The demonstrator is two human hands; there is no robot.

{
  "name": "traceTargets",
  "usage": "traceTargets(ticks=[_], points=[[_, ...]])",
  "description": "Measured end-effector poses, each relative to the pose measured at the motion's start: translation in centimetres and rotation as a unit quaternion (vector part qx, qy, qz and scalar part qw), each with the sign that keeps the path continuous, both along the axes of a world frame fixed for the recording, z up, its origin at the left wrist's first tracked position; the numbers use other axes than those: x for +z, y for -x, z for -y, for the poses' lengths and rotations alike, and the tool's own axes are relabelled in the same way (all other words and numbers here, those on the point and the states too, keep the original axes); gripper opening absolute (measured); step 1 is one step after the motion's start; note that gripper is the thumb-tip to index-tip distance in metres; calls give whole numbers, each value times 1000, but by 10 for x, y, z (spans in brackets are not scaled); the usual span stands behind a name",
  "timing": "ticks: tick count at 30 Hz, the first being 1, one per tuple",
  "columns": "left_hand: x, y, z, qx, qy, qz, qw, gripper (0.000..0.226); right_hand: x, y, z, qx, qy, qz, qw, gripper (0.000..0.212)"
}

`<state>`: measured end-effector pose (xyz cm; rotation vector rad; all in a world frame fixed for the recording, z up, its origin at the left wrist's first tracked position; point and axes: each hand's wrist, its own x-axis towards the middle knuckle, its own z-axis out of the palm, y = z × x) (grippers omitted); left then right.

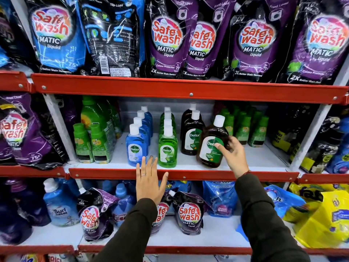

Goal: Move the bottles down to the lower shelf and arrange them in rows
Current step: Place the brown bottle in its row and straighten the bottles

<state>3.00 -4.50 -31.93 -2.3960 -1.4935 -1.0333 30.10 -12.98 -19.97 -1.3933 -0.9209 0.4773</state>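
Observation:
On the middle shelf [255,161] stand rows of Dettol bottles with white caps: a blue row [136,146], a green row [167,148] and a brown row [192,137]. My right hand [233,154] grips a tilted brown Dettol bottle [209,148] at the front right of the brown row, fingers across its label. My left hand [150,183] is flat and spread over the red front rail [198,175], just below the blue and green rows, holding nothing.
Green bottles [245,127] stand behind at the right and green packs [92,140] at the left. Safewash pouches [166,38] fill the top shelf. The bottom shelf [217,235] holds pouches, a Surf Excel bottle [60,203] and yellow bags [324,216].

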Motion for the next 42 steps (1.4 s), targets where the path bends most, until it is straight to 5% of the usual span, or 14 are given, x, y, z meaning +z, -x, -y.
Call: traceTargets(ticks=[12,23,31,37,42], points=[[-4,1,-3,1,-5,-8,1000,74,-5,14,-30,117,22,20,993,42],[-7,2,-4,2,5,-8,1000,77,-6,6,-38,178,21,56,982,52],[12,-27,27,-131,2,137,982,62,-14,20,-23,132,-14,-11,991,64],[52,-83,44,-257,120,275,919,67,-29,46,-20,60,-48,-144,987,56],[71,-114,41,-255,285,394,836,69,-33,55,-21,48,-48,-139,988,42]])
